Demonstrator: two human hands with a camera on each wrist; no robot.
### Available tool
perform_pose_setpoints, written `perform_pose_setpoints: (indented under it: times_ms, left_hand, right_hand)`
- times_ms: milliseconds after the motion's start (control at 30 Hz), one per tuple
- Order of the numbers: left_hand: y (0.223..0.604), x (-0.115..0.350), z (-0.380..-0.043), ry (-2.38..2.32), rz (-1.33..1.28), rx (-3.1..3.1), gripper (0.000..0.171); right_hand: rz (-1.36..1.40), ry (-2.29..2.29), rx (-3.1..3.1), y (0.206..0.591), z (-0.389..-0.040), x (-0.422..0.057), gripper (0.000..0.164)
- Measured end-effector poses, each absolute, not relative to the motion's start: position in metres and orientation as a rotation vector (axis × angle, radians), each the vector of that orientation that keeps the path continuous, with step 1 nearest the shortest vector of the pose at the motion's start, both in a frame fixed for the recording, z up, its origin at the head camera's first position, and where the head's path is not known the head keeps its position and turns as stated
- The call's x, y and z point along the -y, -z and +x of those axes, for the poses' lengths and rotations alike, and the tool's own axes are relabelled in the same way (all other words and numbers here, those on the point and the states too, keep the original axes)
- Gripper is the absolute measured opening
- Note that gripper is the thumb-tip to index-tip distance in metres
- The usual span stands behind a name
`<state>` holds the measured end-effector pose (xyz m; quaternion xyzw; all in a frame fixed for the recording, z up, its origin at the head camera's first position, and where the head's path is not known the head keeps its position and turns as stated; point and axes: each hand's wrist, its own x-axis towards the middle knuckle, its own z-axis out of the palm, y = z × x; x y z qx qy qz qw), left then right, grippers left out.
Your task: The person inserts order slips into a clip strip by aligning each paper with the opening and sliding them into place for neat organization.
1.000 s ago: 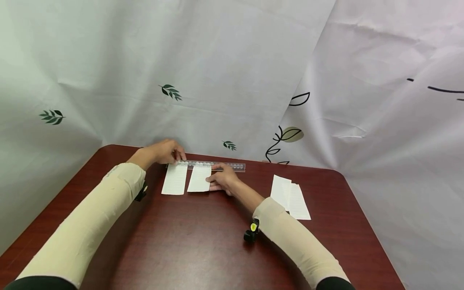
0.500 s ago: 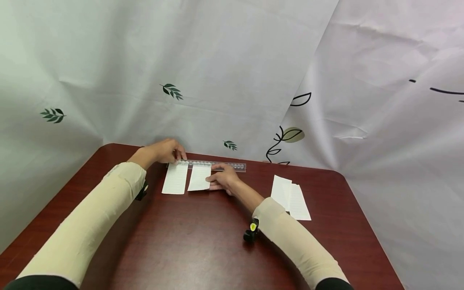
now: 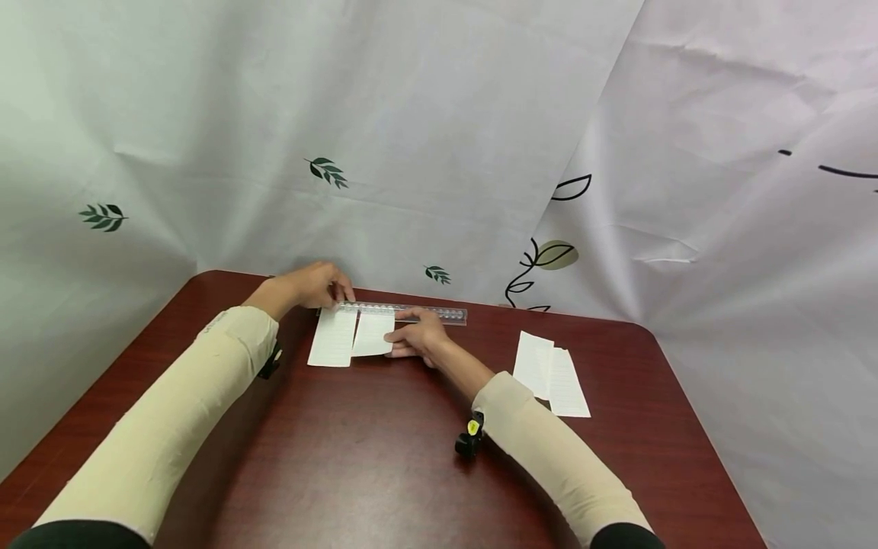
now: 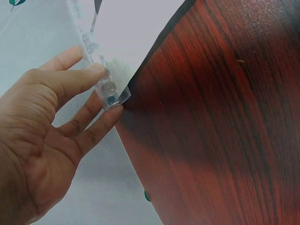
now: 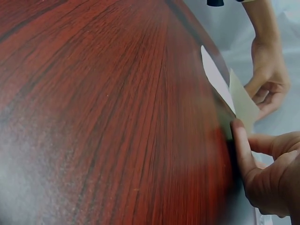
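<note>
At the table's far edge lies a clear plastic strip [image 3: 451, 315] with a row of round shapes along it. My left hand [image 3: 315, 285] pinches its left end, thumb on top and fingers beneath, as the left wrist view shows. A white lined paper slip [image 3: 332, 341] extends from the strip toward me below this hand. My right hand [image 3: 422, 335] pinches the right side of a second, shorter-looking paper slip [image 3: 373, 334]. That slip's top overlaps the strip. In the right wrist view the second slip [image 5: 243, 104] stands tilted up from the table.
Two more white paper slips [image 3: 533, 366] lie overlapping on the right of the dark red table [image 3: 343, 457]. A pale curtain [image 3: 439, 137] with leaf prints hangs right behind the far edge. Black wrist cameras [image 3: 469, 441] sit at both cuffs.
My right hand has shifted slightly left with the second slip, narrowing the gap to the first slip until they nearly meet at the bottom. My left hand keeps its hold on the strip.
</note>
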<state>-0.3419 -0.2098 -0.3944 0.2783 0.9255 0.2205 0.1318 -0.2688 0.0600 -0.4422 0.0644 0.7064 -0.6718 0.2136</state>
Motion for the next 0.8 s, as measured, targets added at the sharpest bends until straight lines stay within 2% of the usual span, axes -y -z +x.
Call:
perform_pose_setpoints:
  times_ms: [433,800]
  left_hand:
    - [0.3956,0.2111,-0.3435,-0.663,0.807,-2.672,0.030]
    - [0.3951,0.2108,-0.3428,-0.644,0.808,-2.686,0.030]
  right_hand:
    - [0.149,1.855,-2.039,0.4429,-0.2661,-0.0622,0.034]
    - [0.064,1.841,-2.106,0.4423,-0.2635,-0.0600,0.035]
